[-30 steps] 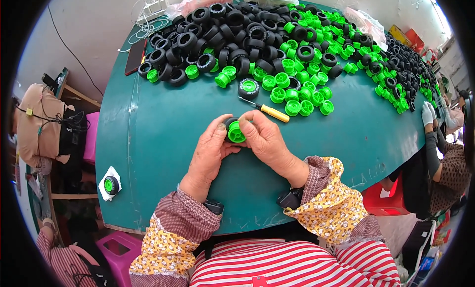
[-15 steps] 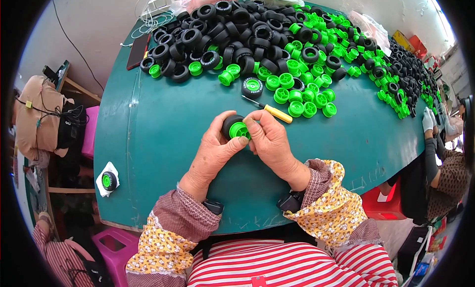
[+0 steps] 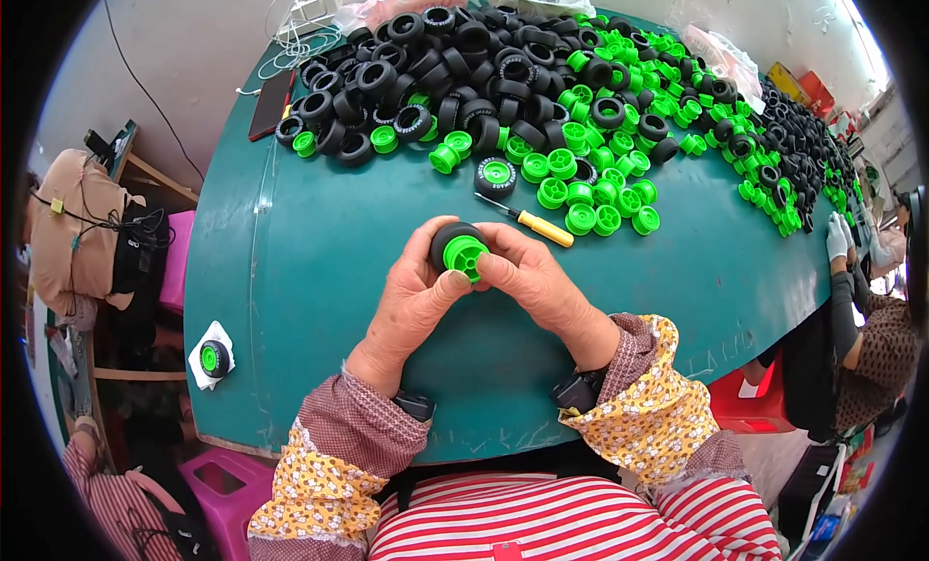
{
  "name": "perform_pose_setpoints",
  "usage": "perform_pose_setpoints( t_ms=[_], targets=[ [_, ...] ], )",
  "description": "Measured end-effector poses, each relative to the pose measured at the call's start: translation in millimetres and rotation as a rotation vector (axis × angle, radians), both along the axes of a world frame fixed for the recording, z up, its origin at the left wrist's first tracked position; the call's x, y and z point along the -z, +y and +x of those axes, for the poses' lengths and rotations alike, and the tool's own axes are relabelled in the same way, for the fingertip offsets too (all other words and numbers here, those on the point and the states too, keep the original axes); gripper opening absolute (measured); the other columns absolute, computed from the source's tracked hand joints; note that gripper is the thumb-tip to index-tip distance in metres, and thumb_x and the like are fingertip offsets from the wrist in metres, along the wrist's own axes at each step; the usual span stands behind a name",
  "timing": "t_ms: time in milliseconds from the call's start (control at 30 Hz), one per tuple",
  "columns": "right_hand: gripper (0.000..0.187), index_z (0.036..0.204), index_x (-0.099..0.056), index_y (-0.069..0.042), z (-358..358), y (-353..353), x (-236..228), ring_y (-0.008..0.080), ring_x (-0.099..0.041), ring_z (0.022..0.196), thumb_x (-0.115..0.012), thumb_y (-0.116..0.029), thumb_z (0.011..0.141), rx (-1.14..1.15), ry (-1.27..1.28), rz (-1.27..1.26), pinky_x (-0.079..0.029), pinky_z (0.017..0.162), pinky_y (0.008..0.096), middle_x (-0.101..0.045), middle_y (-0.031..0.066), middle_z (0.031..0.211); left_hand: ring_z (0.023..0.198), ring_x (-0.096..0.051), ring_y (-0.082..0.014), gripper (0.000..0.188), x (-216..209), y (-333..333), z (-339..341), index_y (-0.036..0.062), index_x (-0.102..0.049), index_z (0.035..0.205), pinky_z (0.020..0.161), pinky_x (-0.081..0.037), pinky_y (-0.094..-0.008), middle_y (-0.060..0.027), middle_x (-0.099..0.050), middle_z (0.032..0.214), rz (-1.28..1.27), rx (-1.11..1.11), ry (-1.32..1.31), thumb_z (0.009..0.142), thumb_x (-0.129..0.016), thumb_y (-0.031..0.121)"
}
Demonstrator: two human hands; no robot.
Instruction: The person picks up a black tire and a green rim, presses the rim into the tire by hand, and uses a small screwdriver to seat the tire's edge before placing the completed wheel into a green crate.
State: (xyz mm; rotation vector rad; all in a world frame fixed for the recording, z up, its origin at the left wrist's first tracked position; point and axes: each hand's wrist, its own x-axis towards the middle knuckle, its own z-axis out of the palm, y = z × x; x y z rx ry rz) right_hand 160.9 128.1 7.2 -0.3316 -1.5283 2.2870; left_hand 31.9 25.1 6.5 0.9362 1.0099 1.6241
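Between both hands I grip a small toy wheel: a black rubber tire [image 3: 449, 238] with a bright green plastic rim [image 3: 466, 256] partly inside it. My left hand [image 3: 411, 288] wraps the tire's left side, its thumb on the rim's lower edge. My right hand [image 3: 530, 276] closes on the right side, with its thumb pressed to the rim. The fingers behind the tire are hidden. Just beyond lies a screwdriver [image 3: 544, 228] with a yellow handle. A tire with a green rim fitted in it [image 3: 495, 176] rests past the screwdriver's tip.
A heap of black tires [image 3: 435, 68] and green rims [image 3: 581, 193] covers the far side of the green table [image 3: 300, 300]. Another fitted wheel [image 3: 213, 358] sits on white paper at the left edge. A co-worker's gloved hands [image 3: 838, 237] are at the far right.
The rim now faces up more toward me. My right hand has shifted its grip, its thumb now lying on the rim's lower right and its fingers around the tire.
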Motion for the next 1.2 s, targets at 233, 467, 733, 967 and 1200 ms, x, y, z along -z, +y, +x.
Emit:
perform_pose_setpoints(
  t_ms=[233, 467, 733, 967, 1200],
  targets=[
    [0.053, 0.122, -0.039, 0.002, 1.7, -1.3, 6.1, 0.0151, -0.052, 0.098, -0.058, -0.032, 0.085, 0.033, 0.013, 0.018, -0.047, 0.084, 0.0295, -0.05, 0.0091, 0.11, 0.101, -0.048, -0.0146, 0.061, 4.0, 1.9, 1.7, 0.0015, -0.028, 0.128, 0.087, -0.044, -0.0279, -0.0084, -0.044, 0.112, 0.023, 0.035, 0.031, 0.083, -0.061, 0.027],
    [0.051, 0.121, -0.04, 0.002, -1.5, -5.0, 10.4, 0.0146, -0.053, 0.096, -0.054, -0.034, 0.087, 0.063, 0.032, 0.062, -0.048, 0.083, 0.0288, -0.05, 0.0084, 0.108, 0.102, -0.046, -0.0148, 0.059, 4.4, 1.4, 3.0, 0.0013, -0.031, 0.127, 0.088, -0.041, -0.0278, -0.0079, -0.044, 0.112, 0.02, -0.017, 0.159, 0.084, -0.059, 0.03],
    [0.041, 0.115, -0.044, 0.002, -3.9, -11.9, 13.1, 0.0136, -0.054, 0.092, -0.049, -0.03, 0.09, 0.155, -0.009, 0.207, -0.051, 0.076, 0.0267, -0.051, 0.008, 0.104, 0.095, -0.049, -0.0131, 0.052, 7.0, 0.8, 1.8, -0.0001, -0.04, 0.122, 0.08, -0.045, -0.025, -0.0064, -0.049, 0.106, -0.009, -0.076, 0.245, 0.084, -0.059, 0.03],
    [0.034, 0.112, -0.046, 0.002, -4.4, -14.4, 11.2, 0.0117, -0.056, 0.086, -0.049, -0.026, 0.091, 0.183, -0.011, 0.176, -0.052, 0.074, 0.0257, -0.054, 0.0063, 0.097, 0.093, -0.05, -0.011, 0.047, 7.2, 1.7, 2.6, -0.0007, -0.04, 0.12, 0.078, -0.046, -0.0233, -0.0051, -0.05, 0.104, -0.001, -0.08, 0.247, 0.085, -0.059, 0.024],
    [0.028, 0.108, -0.048, 0.002, -6.0, -15.0, 13.2, 0.0117, -0.058, 0.08, -0.05, -0.02, 0.09, 0.213, -0.02, 0.155, -0.052, 0.07, 0.0236, -0.056, 0.0066, 0.093, 0.084, -0.052, -0.0099, 0.039, 2.0, 3.0, 5.4, 0.0004, -0.045, 0.117, 0.068, -0.048, -0.0208, -0.0047, -0.053, 0.099, -0.053, -0.112, 0.277, 0.087, -0.056, 0.022]
  ],
)
